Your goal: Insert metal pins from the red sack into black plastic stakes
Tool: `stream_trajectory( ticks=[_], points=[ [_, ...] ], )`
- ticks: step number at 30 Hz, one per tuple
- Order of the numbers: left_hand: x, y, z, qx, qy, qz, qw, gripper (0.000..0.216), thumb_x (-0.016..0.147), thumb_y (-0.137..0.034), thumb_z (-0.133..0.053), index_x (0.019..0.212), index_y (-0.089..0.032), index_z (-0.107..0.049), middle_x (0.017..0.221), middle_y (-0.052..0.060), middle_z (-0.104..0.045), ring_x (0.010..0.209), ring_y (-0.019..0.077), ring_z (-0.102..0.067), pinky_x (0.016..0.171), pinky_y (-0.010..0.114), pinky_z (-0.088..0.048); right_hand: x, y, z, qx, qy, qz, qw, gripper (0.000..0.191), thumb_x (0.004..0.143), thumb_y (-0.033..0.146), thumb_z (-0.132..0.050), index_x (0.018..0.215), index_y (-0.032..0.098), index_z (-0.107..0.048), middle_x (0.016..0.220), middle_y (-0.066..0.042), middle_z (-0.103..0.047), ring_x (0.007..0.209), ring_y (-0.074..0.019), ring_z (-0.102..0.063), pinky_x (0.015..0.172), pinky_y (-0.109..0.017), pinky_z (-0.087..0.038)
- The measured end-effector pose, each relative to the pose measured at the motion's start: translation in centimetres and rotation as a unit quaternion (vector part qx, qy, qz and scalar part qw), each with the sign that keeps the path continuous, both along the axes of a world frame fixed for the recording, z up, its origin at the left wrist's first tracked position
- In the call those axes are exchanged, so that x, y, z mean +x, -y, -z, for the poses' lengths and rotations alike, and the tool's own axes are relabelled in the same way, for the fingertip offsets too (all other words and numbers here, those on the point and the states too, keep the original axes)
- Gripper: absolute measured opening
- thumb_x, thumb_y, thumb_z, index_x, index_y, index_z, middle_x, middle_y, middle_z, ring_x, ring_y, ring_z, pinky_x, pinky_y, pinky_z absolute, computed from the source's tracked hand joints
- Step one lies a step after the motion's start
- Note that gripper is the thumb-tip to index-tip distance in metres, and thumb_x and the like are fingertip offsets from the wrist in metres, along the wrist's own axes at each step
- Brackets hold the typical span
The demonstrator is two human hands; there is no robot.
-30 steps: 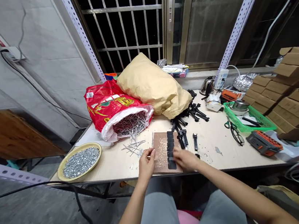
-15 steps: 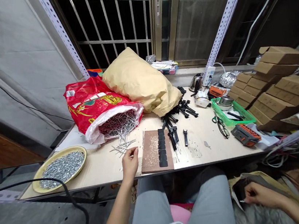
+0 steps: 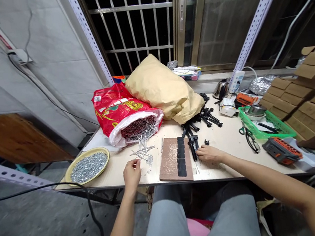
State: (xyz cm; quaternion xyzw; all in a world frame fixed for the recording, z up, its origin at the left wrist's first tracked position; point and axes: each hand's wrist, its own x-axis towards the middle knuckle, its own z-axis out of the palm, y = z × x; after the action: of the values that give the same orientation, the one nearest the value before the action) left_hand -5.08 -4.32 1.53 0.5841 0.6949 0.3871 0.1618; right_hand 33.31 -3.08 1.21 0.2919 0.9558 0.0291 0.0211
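My left hand (image 3: 131, 173) hovers at the loose nails (image 3: 142, 154) spilled on the table, fingers pinched on one thin nail. My right hand (image 3: 210, 153) rests on the table right of the brown board (image 3: 170, 160), its fingers curled on a small black plastic part beside a few more black parts (image 3: 192, 145). A column of black pieces (image 3: 181, 157) lies on the board's right half. Both forearms reach in from the bottom.
A red bag of nails (image 3: 122, 115) and a tan sack (image 3: 163, 88) lie behind. A yellow dish of small metal bits (image 3: 87, 167) sits at left. A pile of black parts (image 3: 204, 117), scissors (image 3: 249, 138), a green basket (image 3: 277, 127), an orange tool (image 3: 280, 151) and cardboard boxes (image 3: 309, 102) fill the right.
My right hand came back up from the bag beside my lap to the black parts next to the board. My left hand shifted slightly left along the loose nails.
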Motion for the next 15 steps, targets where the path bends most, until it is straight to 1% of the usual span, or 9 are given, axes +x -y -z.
stream_trajectory(
  ticks=[3,4,6,8,11,13,15],
  points=[
    [0.7,0.0,0.9,-0.024,-0.057,0.081,0.995,0.019,0.072,-0.028,-0.047,0.074,-0.017,-0.063,0.078,0.009,-0.063,0.070,0.0211,-0.058,0.070,0.032,-0.043,0.6,-0.7,0.0,-0.006,-0.014,-0.060,0.998,0.023,0.086,0.010,-0.038,0.082,0.016,-0.059,0.099,-0.009,-0.058,0.095,-0.0167,-0.051,0.085,-0.036,-0.038],
    [1.2,-0.1,1.2,-0.024,-0.072,0.098,0.992,0.018,0.071,-0.026,-0.048,0.074,-0.017,-0.062,0.078,0.009,-0.062,0.073,0.0218,-0.058,0.072,0.033,-0.043,0.7,-0.7,-0.2,0.000,-0.019,-0.069,0.997,0.024,0.086,0.009,-0.036,0.085,0.016,-0.059,0.103,-0.010,-0.058,0.099,-0.0170,-0.050,0.088,-0.038,-0.037],
    [2.6,-0.3,1.5,-0.021,-0.086,0.111,0.990,0.013,0.070,-0.023,-0.049,0.070,-0.017,-0.061,0.077,0.009,-0.060,0.079,0.0240,-0.056,0.077,0.035,-0.041,0.9,-0.6,-0.6,0.022,-0.030,-0.068,0.997,0.026,0.087,0.009,-0.033,0.088,0.016,-0.058,0.107,-0.010,-0.057,0.107,-0.0179,-0.047,0.094,-0.043,-0.034],
    [3.7,-0.5,1.6,-0.016,-0.054,0.102,0.993,0.009,0.067,-0.020,-0.051,0.063,-0.018,-0.058,0.075,0.010,-0.058,0.083,0.0263,-0.054,0.079,0.037,-0.038,0.9,-0.3,-1.2,0.044,-0.056,-0.053,0.996,0.028,0.088,0.009,-0.030,0.088,0.015,-0.058,0.106,-0.011,-0.058,0.111,-0.0188,-0.045,0.098,-0.046,-0.031],
    [4.4,-0.8,1.7,-0.006,0.035,0.083,0.996,0.012,0.065,-0.015,-0.052,0.053,-0.019,-0.050,0.070,0.010,-0.055,0.086,0.0277,-0.053,0.081,0.038,-0.036,0.4,0.5,-2.3,0.067,-0.121,-0.020,0.990,0.029,0.089,0.010,-0.029,0.091,0.017,-0.058,0.105,-0.011,-0.059,0.112,-0.0191,-0.045,0.099,-0.049,-0.028],
    [4.4,-0.9,1.7,-0.001,0.073,0.074,0.995,0.012,0.064,-0.014,-0.051,0.054,-0.019,-0.048,0.069,0.009,-0.054,0.087,0.0269,-0.053,0.080,0.038,-0.037,-0.4,1.3,-3.0,0.075,-0.154,0.010,0.985,0.029,0.089,0.012,-0.030,0.096,0.019,-0.057,0.102,-0.009,-0.060,0.109,-0.0192,-0.047,0.098,-0.050,-0.028],
    [4.5,-1.0,1.5,-0.002,0.106,0.068,0.992,0.008,0.066,-0.018,-0.051,0.058,-0.019,-0.048,0.068,0.007,-0.055,0.083,0.0249,-0.055,0.077,0.037,-0.039,-2.1,2.1,-3.5,0.078,-0.177,0.042,0.980,0.030,0.089,0.012,-0.030,0.102,0.021,-0.056,0.098,-0.009,-0.061,0.101,-0.0188,-0.051,0.095,-0.047,-0.033]
  ],
)
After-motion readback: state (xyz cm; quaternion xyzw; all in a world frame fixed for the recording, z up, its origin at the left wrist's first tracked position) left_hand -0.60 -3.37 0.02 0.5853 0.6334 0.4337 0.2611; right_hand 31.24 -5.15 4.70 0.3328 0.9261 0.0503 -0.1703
